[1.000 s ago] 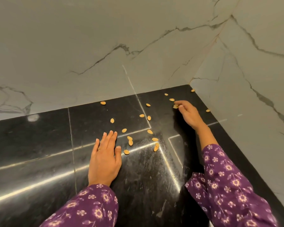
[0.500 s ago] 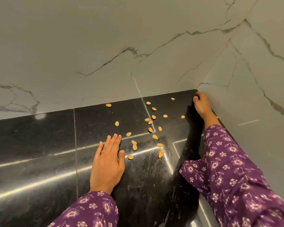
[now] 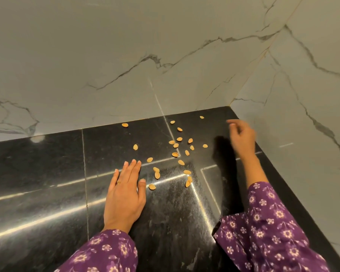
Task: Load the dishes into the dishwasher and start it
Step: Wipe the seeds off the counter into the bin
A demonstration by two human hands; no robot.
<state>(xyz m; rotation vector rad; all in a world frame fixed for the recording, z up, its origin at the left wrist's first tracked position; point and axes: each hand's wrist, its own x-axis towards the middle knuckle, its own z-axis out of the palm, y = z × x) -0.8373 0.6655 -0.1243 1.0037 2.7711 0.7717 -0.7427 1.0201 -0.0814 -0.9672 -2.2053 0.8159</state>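
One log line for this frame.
left hand flat on black counter | right hand blurred, near wall corner | tan shells scattered between hands

warm, dimmish indoor light on a glossy black counter (image 3: 47, 173)

long streaks of glare cross the counter left of the left hand (image 3: 124, 195) and just right of it, with a small round highlight far up-left. up-right of it the right hand (image 3: 241, 138) is smeared by motion blur and throws a dark shadow toward it. shells (image 3: 175, 154) beyond its fingertips look sharp.
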